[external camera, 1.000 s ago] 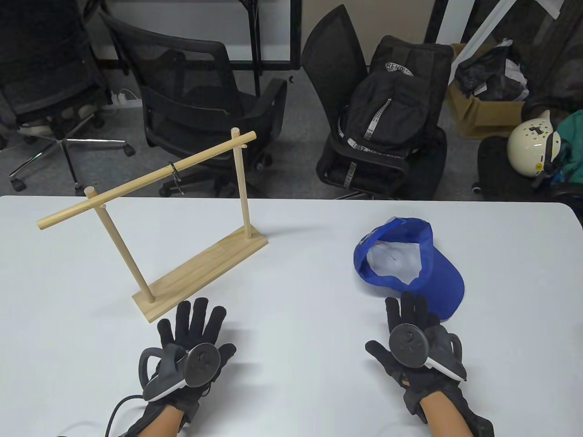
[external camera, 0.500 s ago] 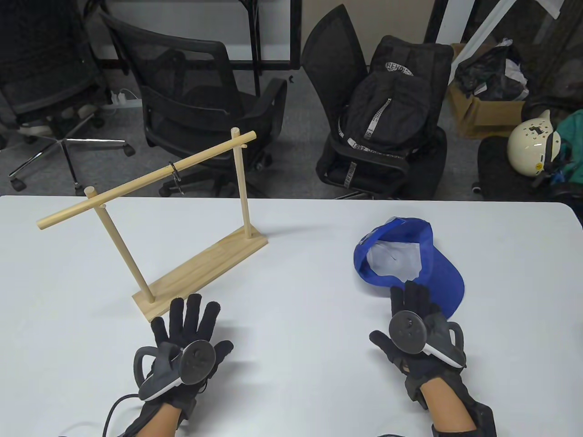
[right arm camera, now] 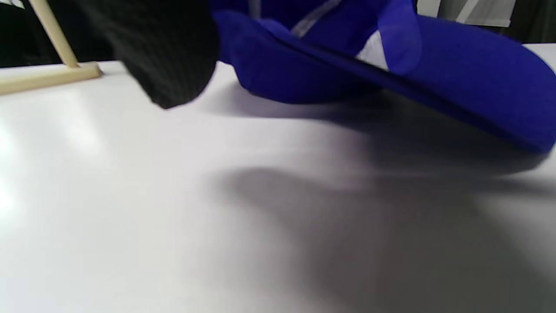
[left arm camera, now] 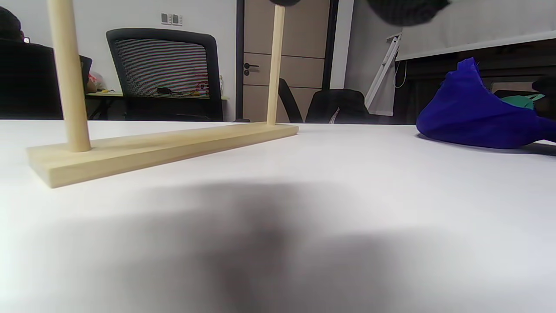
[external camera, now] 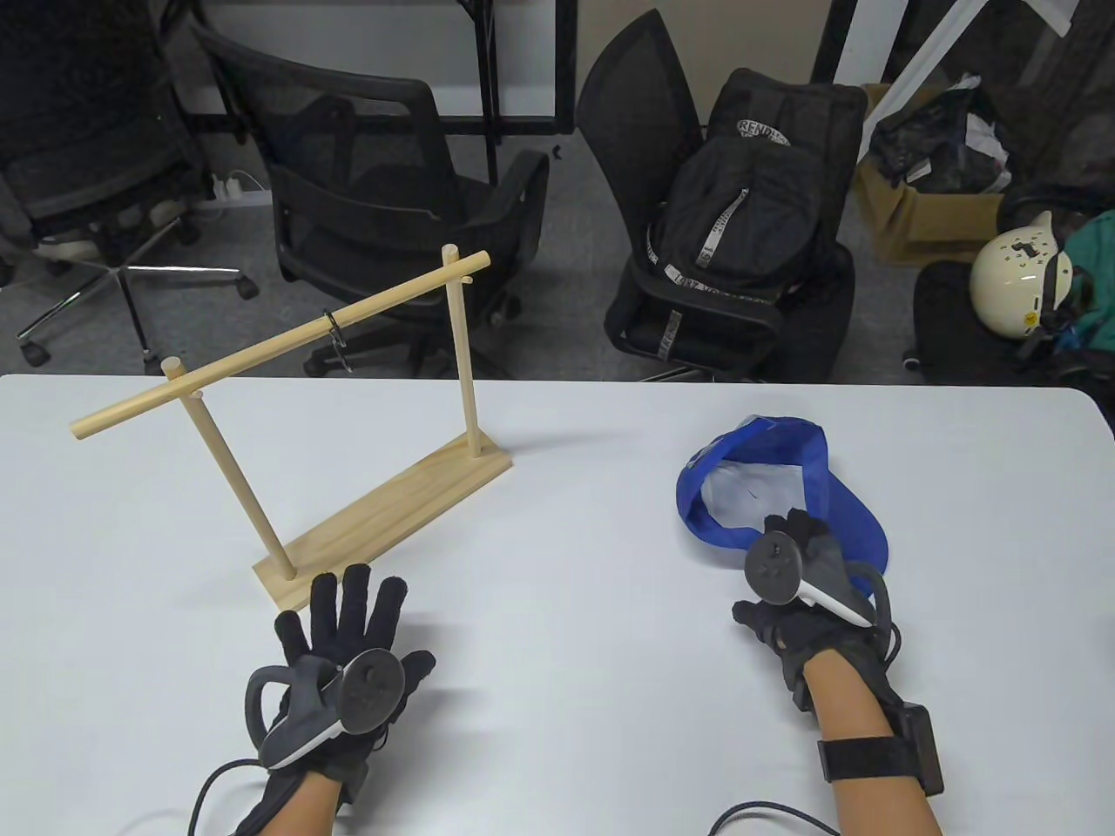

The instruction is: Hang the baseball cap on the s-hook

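From above, the right hand fingers are seen over the cap's near rim, grip can't be told; only the right wrist view shows the brim raised off the surface. Left hand fingers are spread flat near the wooden rack; s-hook is hung on its bar.

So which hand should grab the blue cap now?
Probably the right hand: its fingers already reach onto the cap. The left hand lies spread near the wooden rack, far away.
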`<state>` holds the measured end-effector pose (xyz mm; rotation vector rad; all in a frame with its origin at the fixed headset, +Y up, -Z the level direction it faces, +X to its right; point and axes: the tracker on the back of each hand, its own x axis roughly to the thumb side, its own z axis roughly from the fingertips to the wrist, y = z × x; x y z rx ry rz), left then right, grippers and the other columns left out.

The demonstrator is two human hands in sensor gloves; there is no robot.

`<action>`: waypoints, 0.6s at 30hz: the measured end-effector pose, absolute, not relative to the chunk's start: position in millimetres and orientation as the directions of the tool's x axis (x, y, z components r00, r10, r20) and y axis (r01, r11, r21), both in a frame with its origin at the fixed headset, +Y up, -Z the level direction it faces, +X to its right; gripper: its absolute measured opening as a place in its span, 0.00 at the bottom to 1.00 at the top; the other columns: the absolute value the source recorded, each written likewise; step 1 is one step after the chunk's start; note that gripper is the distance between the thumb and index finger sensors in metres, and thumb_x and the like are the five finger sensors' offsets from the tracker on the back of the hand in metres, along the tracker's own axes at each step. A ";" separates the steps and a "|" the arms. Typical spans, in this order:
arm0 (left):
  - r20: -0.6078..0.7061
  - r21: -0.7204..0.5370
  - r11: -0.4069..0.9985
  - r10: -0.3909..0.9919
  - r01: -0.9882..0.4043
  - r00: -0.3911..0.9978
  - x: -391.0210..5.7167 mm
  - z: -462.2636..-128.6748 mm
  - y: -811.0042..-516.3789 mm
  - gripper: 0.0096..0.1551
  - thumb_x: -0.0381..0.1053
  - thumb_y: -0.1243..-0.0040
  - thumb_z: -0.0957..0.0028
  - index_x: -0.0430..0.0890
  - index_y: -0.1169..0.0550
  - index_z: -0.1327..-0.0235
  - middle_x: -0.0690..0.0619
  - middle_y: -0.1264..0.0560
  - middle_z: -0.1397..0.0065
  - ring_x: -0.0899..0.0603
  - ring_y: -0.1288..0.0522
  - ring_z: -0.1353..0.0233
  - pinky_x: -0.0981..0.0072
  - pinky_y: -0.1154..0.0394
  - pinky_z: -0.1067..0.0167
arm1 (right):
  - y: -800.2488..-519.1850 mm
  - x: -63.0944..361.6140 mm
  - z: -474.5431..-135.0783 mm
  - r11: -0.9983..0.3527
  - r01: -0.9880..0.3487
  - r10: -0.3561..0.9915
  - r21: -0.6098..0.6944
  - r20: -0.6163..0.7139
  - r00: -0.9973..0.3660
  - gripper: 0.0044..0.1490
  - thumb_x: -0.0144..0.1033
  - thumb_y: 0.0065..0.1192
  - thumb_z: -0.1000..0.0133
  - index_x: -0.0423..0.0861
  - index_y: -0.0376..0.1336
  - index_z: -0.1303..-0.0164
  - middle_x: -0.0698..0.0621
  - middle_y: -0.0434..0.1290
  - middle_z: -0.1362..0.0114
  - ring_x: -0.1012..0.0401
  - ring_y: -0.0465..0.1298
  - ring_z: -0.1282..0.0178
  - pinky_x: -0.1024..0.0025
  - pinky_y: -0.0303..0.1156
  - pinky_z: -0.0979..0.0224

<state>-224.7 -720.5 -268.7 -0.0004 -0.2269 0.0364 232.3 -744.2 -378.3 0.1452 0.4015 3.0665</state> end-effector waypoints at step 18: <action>0.189 -0.022 1.000 0.023 -0.019 0.982 -230.5 -268.6 -722.3 0.53 0.67 0.51 0.38 0.41 0.47 0.07 0.26 0.54 0.08 0.15 0.53 0.14 0.13 0.54 0.35 | -773.4 233.4 -413.2 -0.964 0.005 -0.021 0.265 -0.056 -0.998 0.40 0.18 0.56 0.44 0.26 0.47 0.23 0.21 0.52 0.23 0.28 0.59 0.24 0.35 0.67 0.31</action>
